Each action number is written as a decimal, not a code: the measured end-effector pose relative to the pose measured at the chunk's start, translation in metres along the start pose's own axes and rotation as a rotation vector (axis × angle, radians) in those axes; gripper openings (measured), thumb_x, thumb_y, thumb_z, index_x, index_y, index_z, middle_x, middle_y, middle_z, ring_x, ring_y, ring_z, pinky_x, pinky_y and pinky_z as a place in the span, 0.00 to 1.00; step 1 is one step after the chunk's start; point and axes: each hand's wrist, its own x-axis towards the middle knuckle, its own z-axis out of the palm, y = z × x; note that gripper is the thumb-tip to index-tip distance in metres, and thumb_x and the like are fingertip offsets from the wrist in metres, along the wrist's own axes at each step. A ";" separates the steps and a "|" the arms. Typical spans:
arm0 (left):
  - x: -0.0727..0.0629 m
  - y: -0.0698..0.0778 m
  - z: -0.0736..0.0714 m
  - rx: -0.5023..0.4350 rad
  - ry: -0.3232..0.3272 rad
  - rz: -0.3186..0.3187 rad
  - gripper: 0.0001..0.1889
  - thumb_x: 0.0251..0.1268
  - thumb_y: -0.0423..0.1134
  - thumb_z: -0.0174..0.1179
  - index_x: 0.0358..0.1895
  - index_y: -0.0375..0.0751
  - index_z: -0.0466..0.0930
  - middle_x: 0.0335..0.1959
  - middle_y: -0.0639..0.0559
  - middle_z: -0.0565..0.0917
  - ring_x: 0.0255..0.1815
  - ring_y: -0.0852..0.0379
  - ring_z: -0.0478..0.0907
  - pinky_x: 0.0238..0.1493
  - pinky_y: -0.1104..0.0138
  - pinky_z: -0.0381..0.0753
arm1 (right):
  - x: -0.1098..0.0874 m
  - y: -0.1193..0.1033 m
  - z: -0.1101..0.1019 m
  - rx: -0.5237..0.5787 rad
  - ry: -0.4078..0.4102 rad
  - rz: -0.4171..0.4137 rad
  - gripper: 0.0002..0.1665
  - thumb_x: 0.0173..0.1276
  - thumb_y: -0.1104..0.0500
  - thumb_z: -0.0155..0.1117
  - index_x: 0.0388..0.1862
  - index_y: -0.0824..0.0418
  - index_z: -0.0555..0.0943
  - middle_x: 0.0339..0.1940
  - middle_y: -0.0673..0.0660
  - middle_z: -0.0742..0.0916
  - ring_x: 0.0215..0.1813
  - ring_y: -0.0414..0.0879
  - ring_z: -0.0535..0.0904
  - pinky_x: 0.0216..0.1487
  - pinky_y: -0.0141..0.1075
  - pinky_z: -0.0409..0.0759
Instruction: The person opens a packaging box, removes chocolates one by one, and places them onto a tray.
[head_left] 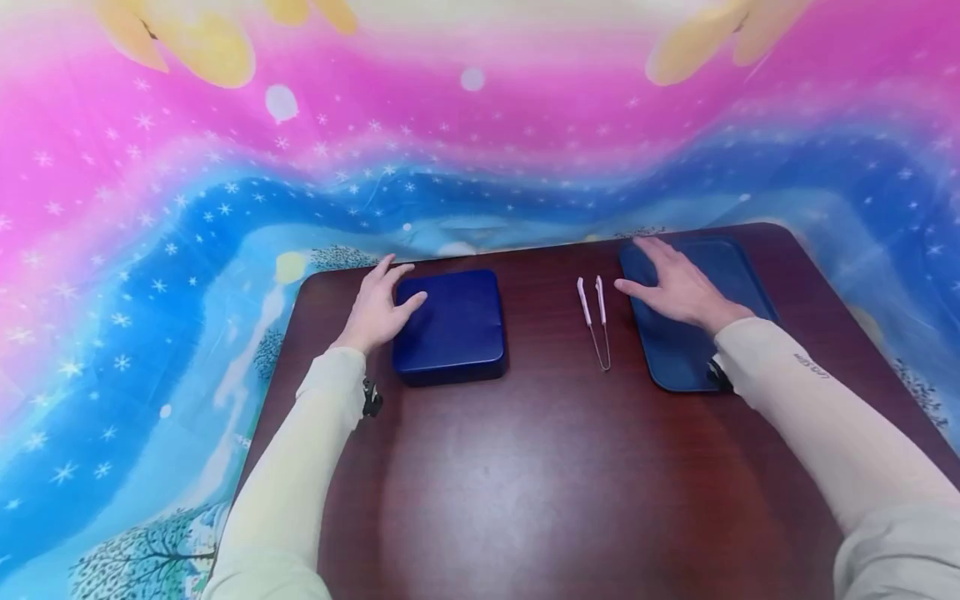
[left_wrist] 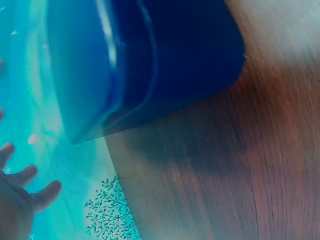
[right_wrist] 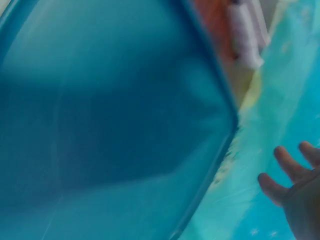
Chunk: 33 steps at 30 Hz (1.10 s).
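A square dark blue box (head_left: 450,329) with rounded corners lies left of centre on the table. Over its left edge hovers my left hand (head_left: 378,307), fingers spread and holding nothing; in the left wrist view this hand (left_wrist: 22,197) appears apart from the box (left_wrist: 195,55). To the right is a shallow dark blue tray (head_left: 675,358). My right hand (head_left: 678,287) is above it with fingers extended, and the right wrist view shows that hand (right_wrist: 300,187) beyond the tray's corner (right_wrist: 125,125). A pair of tongs (head_left: 592,317) with pale pink tips lies left of the tray.
The dark brown wooden table (head_left: 510,475) has rounded far corners. Behind and beside it hangs a pink and blue cloth (head_left: 480,142) with snowflakes and trees. Each wrist carries a dark strap-mounted device.
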 end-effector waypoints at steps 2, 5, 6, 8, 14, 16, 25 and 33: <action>-0.004 0.000 -0.003 -0.044 0.008 0.004 0.31 0.72 0.56 0.59 0.73 0.49 0.69 0.81 0.45 0.55 0.80 0.39 0.51 0.75 0.40 0.55 | 0.001 -0.009 0.001 0.021 0.001 -0.003 0.55 0.71 0.28 0.54 0.85 0.49 0.44 0.84 0.63 0.52 0.80 0.70 0.47 0.72 0.72 0.48; -0.007 0.002 -0.006 -0.100 0.015 0.001 0.29 0.73 0.51 0.60 0.73 0.48 0.69 0.79 0.44 0.61 0.79 0.41 0.55 0.76 0.44 0.56 | 0.003 -0.023 0.003 0.045 0.017 -0.013 0.55 0.71 0.29 0.55 0.85 0.49 0.45 0.84 0.62 0.54 0.81 0.67 0.49 0.73 0.70 0.51; -0.009 0.002 -0.007 -0.116 0.022 -0.003 0.30 0.73 0.50 0.60 0.74 0.48 0.68 0.78 0.45 0.62 0.79 0.42 0.56 0.76 0.45 0.57 | 0.003 -0.027 0.004 0.051 0.022 -0.018 0.55 0.71 0.29 0.55 0.85 0.50 0.45 0.84 0.62 0.54 0.81 0.66 0.50 0.73 0.70 0.52; -0.012 0.002 -0.008 -0.148 0.043 -0.009 0.31 0.73 0.49 0.61 0.76 0.48 0.65 0.77 0.46 0.65 0.77 0.44 0.60 0.74 0.46 0.61 | 0.005 -0.036 0.005 0.059 0.028 -0.023 0.55 0.71 0.29 0.55 0.85 0.51 0.46 0.83 0.62 0.56 0.81 0.65 0.51 0.73 0.69 0.54; -0.019 0.001 -0.010 -0.246 0.105 -0.014 0.33 0.73 0.46 0.62 0.77 0.47 0.63 0.73 0.44 0.70 0.69 0.40 0.68 0.67 0.47 0.70 | 0.008 -0.055 0.010 0.084 0.035 -0.029 0.53 0.70 0.29 0.58 0.84 0.51 0.51 0.81 0.62 0.61 0.76 0.65 0.62 0.71 0.66 0.61; -0.021 0.000 -0.009 -0.277 0.114 -0.024 0.33 0.73 0.46 0.62 0.77 0.49 0.62 0.72 0.44 0.70 0.68 0.39 0.69 0.66 0.46 0.71 | 0.009 -0.059 0.015 0.098 0.044 -0.034 0.53 0.69 0.29 0.58 0.84 0.50 0.52 0.81 0.62 0.63 0.72 0.64 0.67 0.68 0.64 0.65; -0.029 -0.002 -0.004 -0.384 0.126 -0.185 0.35 0.73 0.46 0.61 0.79 0.51 0.58 0.73 0.41 0.68 0.67 0.38 0.72 0.61 0.45 0.77 | 0.011 -0.088 0.036 0.255 0.002 -0.042 0.53 0.68 0.32 0.64 0.82 0.53 0.56 0.77 0.58 0.70 0.64 0.58 0.76 0.59 0.57 0.77; -0.030 0.004 -0.002 -0.547 -0.035 -0.424 0.38 0.75 0.47 0.59 0.81 0.45 0.52 0.73 0.35 0.67 0.66 0.38 0.73 0.58 0.45 0.79 | 0.021 -0.110 0.058 0.438 -0.012 0.032 0.57 0.64 0.29 0.66 0.83 0.47 0.53 0.77 0.53 0.69 0.63 0.52 0.78 0.64 0.56 0.75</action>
